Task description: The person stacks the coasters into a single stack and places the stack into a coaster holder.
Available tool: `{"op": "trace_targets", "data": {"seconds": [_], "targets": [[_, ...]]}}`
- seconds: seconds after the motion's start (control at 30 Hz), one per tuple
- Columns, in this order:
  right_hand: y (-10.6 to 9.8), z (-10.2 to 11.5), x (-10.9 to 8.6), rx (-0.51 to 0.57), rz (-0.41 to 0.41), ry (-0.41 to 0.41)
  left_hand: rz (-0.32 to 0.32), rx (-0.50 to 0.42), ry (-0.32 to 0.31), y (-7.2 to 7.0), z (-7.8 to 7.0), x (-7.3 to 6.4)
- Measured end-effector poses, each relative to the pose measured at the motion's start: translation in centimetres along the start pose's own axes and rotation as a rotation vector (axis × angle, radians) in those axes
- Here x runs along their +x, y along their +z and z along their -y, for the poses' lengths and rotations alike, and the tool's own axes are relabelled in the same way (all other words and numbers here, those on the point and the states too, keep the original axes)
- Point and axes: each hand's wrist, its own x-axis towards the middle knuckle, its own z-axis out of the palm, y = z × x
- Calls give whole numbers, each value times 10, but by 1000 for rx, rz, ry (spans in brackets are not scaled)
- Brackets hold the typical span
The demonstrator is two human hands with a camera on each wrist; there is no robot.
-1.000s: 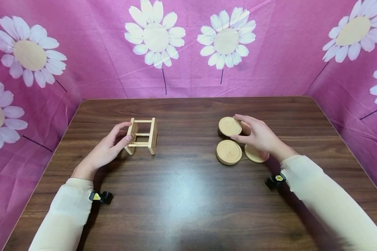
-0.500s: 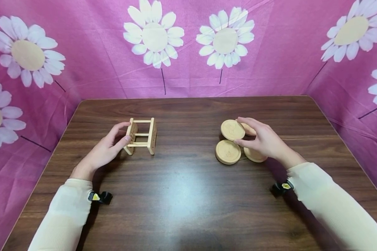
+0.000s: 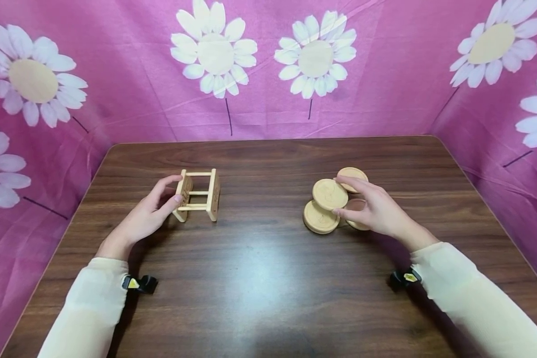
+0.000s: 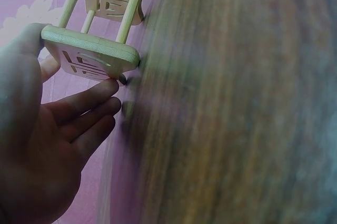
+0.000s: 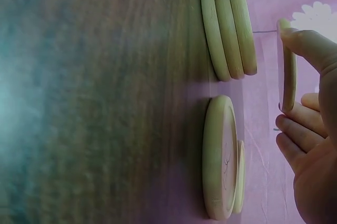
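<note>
My left hand (image 3: 138,219) holds the left panel of a small wooden coaster holder (image 3: 213,196), thumb and forefinger at the panel's two edges. The holder has cut-out side panels joined by round rods. On the right, my right hand (image 3: 380,211) pinches a round wooden coaster (image 3: 329,194) by its rim. In the right wrist view this coaster (image 5: 289,76) is raised, apart from a stack of three coasters (image 5: 229,29). From the head it overlaps that stack (image 3: 318,221). Another coaster (image 3: 357,222) lies partly under my right hand, and one more (image 3: 354,174) lies behind the fingers.
The dark wood-grain table (image 3: 259,278) reaches back to a pink cloth (image 3: 268,114) with white daisies, which also hangs at both sides. A small black device (image 3: 139,284) is strapped at the left wrist, another (image 3: 404,278) at the right.
The right hand has lifted the coaster and brought it toward me, off the rear coaster and over the stack. The left hand and the holder stay in place.
</note>
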Motion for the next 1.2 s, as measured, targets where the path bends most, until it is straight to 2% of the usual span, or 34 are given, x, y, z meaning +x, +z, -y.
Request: {"op": "trace_targets", "data": {"seconds": [0.17, 0.4, 0.7, 1.2], "targets": [[4, 3, -3, -3, -15, -61, -7, -10, 12, -1, 2, -1], [10, 5, -8, -25, -13, -81, -12, -22, 28, 0, 2, 0], [16, 6, -15, -24, 15, -51, -7, -27, 29, 0, 1, 1], [21, 9, -22, -32, 15, -78, -4, -18, 19, 0, 1, 0]]}}
